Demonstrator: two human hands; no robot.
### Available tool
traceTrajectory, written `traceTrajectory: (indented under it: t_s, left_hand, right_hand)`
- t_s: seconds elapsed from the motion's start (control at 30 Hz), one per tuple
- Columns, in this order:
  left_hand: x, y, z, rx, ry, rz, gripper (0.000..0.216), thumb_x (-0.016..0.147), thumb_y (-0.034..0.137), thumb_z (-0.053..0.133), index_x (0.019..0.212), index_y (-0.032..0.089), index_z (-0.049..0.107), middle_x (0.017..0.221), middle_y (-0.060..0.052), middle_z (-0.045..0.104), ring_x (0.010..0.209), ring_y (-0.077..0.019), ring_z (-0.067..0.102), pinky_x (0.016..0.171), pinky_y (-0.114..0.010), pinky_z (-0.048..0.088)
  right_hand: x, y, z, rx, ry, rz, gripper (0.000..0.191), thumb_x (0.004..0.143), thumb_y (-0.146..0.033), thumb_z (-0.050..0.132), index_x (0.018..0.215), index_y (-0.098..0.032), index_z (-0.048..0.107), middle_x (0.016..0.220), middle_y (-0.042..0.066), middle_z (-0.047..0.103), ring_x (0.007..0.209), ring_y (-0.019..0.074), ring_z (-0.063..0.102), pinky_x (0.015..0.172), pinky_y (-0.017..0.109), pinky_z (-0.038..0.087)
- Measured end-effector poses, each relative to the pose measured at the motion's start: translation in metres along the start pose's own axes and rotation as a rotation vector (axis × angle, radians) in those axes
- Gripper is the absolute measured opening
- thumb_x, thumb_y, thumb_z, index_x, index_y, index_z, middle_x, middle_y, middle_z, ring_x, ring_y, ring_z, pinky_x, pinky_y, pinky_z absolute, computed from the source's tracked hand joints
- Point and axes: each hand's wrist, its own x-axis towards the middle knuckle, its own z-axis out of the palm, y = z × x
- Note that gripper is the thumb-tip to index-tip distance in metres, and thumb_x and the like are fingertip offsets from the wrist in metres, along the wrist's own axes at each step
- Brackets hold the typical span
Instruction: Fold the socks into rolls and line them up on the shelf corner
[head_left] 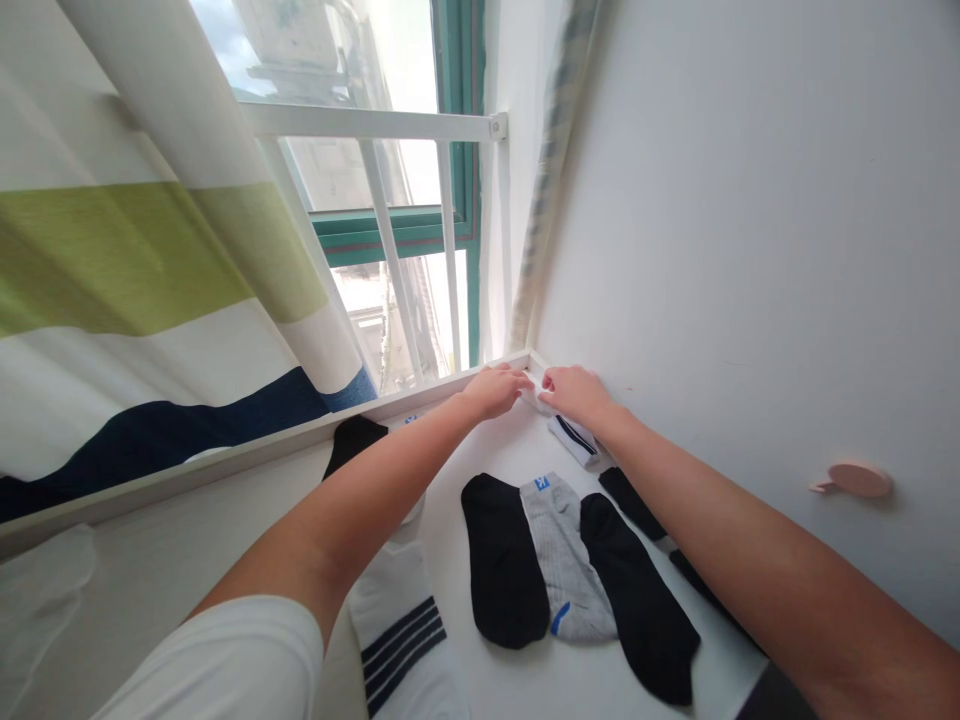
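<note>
Both of my arms reach to the far corner of a white surface [225,520] under the window. My left hand [496,389] and my right hand [574,392] are close together there, fingers curled on a white sock with dark stripes [576,438] that lies against the wall. Nearer to me lie a black sock [502,560], a grey sock with blue marks [566,560] and another black sock [641,600], side by side. A white sock with dark blue stripes [401,625] lies under my left forearm.
A striped curtain [135,300] in white, green and navy hangs at the left. White window bars [390,250] stand behind the ledge. The white wall [750,250] at the right carries a pink hook [855,480]. More dark socks [352,440] lie by the ledge.
</note>
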Motion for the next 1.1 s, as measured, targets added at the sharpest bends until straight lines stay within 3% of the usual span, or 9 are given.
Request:
traceTrajectory:
  t_s: [0.17,0.33,0.7,1.1]
  left_hand:
    - [0.001,0.0,0.006,-0.028,-0.015,-0.059,0.041,0.101,0.016,0.047,0.129,0.031,0.072,0.137,0.001,0.07,0.121,-0.0229,0.062,0.108,-0.037,0.049]
    - [-0.007,-0.001,0.006,-0.041,-0.039,-0.098,0.043,0.101,0.019,0.048,0.138,0.034,0.066,0.146,0.001,0.065,0.126,-0.0245,0.06,0.107,-0.04,0.05]
    - [-0.021,0.003,0.001,-0.03,-0.002,-0.053,0.047,0.097,0.018,0.053,0.143,0.03,0.059,0.158,-0.002,0.053,0.137,-0.0259,0.054,0.117,-0.043,0.044]
    - [-0.027,0.002,-0.005,-0.054,-0.008,-0.032,0.048,0.098,0.017,0.053,0.144,0.026,0.059,0.159,-0.004,0.051,0.14,-0.0246,0.053,0.12,-0.04,0.043]
  right_hand:
    - [-0.001,-0.003,0.0,-0.025,-0.028,0.006,0.016,0.09,-0.028,0.065,0.095,-0.022,0.079,0.105,0.01,0.08,0.108,0.0257,0.068,0.095,0.037,0.043]
    - [-0.001,-0.003,-0.002,-0.022,-0.029,0.019,0.014,0.088,-0.027,0.066,0.09,-0.024,0.079,0.101,0.008,0.08,0.104,0.0243,0.068,0.095,0.037,0.042]
    - [-0.007,-0.001,0.001,0.016,0.045,-0.006,0.023,0.092,-0.036,0.064,0.108,-0.025,0.075,0.113,0.006,0.078,0.117,0.0252,0.064,0.101,0.038,0.041]
    - [-0.011,-0.01,-0.001,0.031,0.039,-0.007,0.022,0.093,-0.037,0.065,0.109,-0.023,0.074,0.112,0.007,0.078,0.118,0.026,0.064,0.101,0.039,0.04]
